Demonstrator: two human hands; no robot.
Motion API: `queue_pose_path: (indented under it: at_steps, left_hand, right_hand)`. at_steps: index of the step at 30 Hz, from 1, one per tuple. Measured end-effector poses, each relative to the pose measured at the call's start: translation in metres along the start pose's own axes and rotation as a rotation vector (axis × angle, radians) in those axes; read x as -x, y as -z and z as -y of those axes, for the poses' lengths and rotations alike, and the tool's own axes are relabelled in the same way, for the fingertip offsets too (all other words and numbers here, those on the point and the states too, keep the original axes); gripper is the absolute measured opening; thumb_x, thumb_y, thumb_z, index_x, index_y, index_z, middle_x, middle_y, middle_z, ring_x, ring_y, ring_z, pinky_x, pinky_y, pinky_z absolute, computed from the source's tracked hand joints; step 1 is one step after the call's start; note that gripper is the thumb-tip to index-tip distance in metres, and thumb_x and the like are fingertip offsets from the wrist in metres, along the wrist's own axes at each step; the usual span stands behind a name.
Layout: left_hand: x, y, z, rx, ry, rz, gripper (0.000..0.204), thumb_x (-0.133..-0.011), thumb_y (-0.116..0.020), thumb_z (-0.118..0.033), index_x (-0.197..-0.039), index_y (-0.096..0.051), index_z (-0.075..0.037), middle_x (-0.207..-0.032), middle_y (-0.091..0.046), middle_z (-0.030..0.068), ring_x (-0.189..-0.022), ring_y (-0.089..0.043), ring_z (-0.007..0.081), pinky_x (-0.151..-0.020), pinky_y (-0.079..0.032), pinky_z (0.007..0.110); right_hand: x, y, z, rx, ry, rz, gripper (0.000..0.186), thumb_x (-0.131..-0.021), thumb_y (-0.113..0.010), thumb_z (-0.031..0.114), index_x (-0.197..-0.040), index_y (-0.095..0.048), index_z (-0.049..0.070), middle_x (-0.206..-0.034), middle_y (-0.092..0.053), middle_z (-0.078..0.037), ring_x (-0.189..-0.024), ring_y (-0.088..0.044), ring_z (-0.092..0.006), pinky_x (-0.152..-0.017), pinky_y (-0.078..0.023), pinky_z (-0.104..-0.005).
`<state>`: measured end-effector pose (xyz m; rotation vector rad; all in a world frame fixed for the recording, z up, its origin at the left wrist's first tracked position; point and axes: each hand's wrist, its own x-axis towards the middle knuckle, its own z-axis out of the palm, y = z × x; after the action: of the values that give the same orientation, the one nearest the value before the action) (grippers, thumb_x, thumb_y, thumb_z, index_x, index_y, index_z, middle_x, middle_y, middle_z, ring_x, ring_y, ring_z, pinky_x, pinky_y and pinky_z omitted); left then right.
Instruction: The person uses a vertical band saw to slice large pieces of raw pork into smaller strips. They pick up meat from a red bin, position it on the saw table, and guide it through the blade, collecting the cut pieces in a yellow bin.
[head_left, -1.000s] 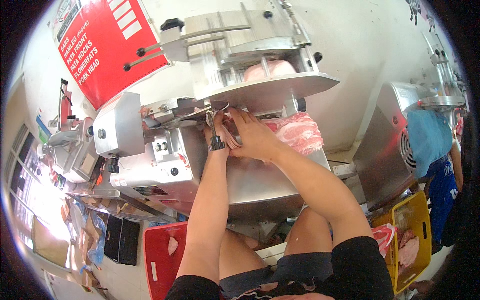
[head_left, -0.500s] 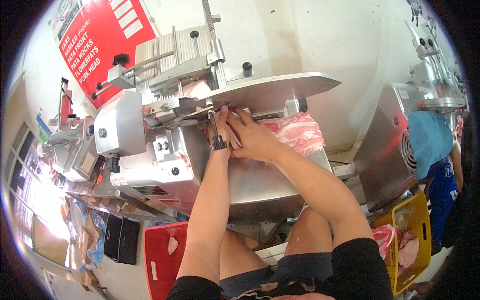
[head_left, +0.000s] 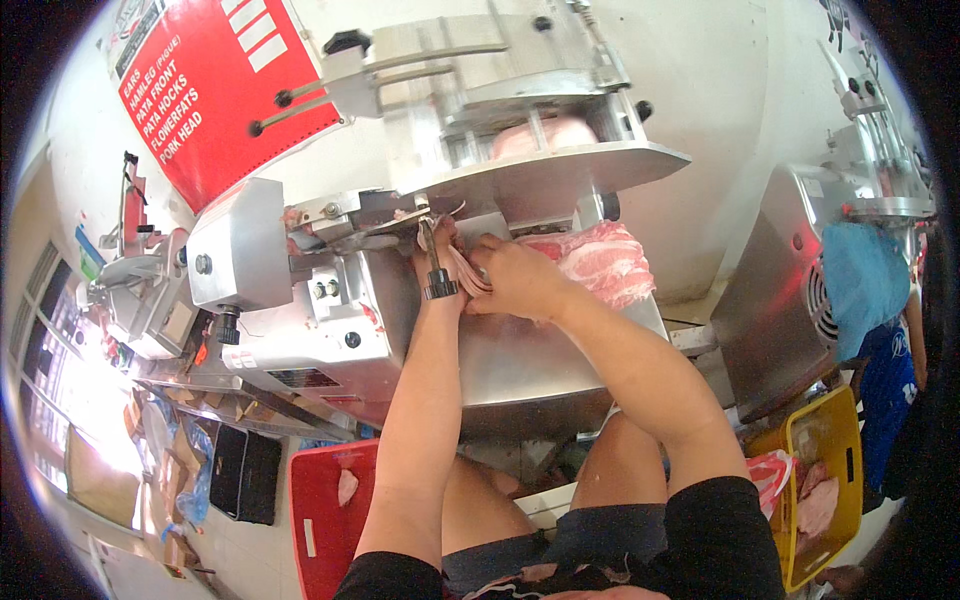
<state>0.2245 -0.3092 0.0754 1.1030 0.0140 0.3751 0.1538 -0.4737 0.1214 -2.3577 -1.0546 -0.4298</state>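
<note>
Meat slices (head_left: 471, 276) sit in a person's cupped left hand (head_left: 450, 256), the curled right hand (head_left: 524, 281) touching their side, at a metal slicer (head_left: 525, 365), left of a layered pink-and-white meat pile (head_left: 606, 264).

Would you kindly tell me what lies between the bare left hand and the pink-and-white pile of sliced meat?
The head view shows the bare right hand between the left hand and the pile, with thin pink meat slices between both hands.
</note>
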Motion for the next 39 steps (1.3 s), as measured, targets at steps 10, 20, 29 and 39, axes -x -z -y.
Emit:
queue_pose_path:
  at_steps: [10, 20, 29, 39]
  left_hand:
    - [0.014, -0.01, -0.011, 0.048, -0.092, 0.137, 0.015, -0.093, -0.06, -0.021, -0.1, -0.061, -0.008, -0.093, -0.063, 0.0056, -0.084, -0.061, 0.0195, -0.08, -0.05, 0.034]
    - [0.007, -0.012, -0.006, 0.041, -0.066, -0.008, 0.033, -0.093, -0.066, -0.025, -0.117, -0.058, -0.003, -0.106, -0.065, 0.0108, -0.099, -0.063, 0.0247, -0.089, -0.051, 0.037]
    - [0.025, -0.018, -0.016, -0.041, -0.074, 0.042, 0.045, -0.085, -0.076, -0.029, -0.117, -0.057, -0.002, -0.102, -0.063, 0.0102, -0.092, -0.064, 0.024, -0.082, -0.053, 0.037]
    - [-0.006, 0.001, 0.012, 0.041, -0.099, 0.046, 0.036, -0.087, -0.071, -0.021, -0.113, -0.059, 0.001, -0.1, -0.064, 0.009, -0.089, -0.061, 0.0203, -0.08, -0.049, 0.034]
  right_hand:
    - [-0.002, -0.008, -0.003, -0.095, 0.047, -0.295, 0.108, -0.064, -0.086, 0.04, -0.146, -0.03, -0.004, -0.137, -0.045, -0.033, -0.127, -0.044, -0.0502, -0.11, -0.037, -0.0508]
    - [0.0, -0.01, -0.003, -0.082, -0.009, -0.205, 0.107, -0.066, -0.083, 0.044, -0.149, -0.029, 0.001, -0.14, -0.043, -0.031, -0.128, -0.045, -0.0497, -0.106, -0.041, -0.0516]
    - [0.0, -0.004, -0.004, -0.098, 0.025, -0.07, 0.083, -0.067, -0.083, 0.037, -0.131, -0.049, -0.002, -0.129, -0.05, -0.026, -0.112, -0.056, -0.0437, -0.098, -0.048, -0.0466]
    - [-0.002, -0.001, 0.001, -0.144, -0.006, -0.153, 0.096, -0.064, -0.086, 0.034, -0.139, -0.039, -0.004, -0.137, -0.045, -0.03, -0.128, -0.046, -0.0448, -0.107, -0.041, -0.0452]
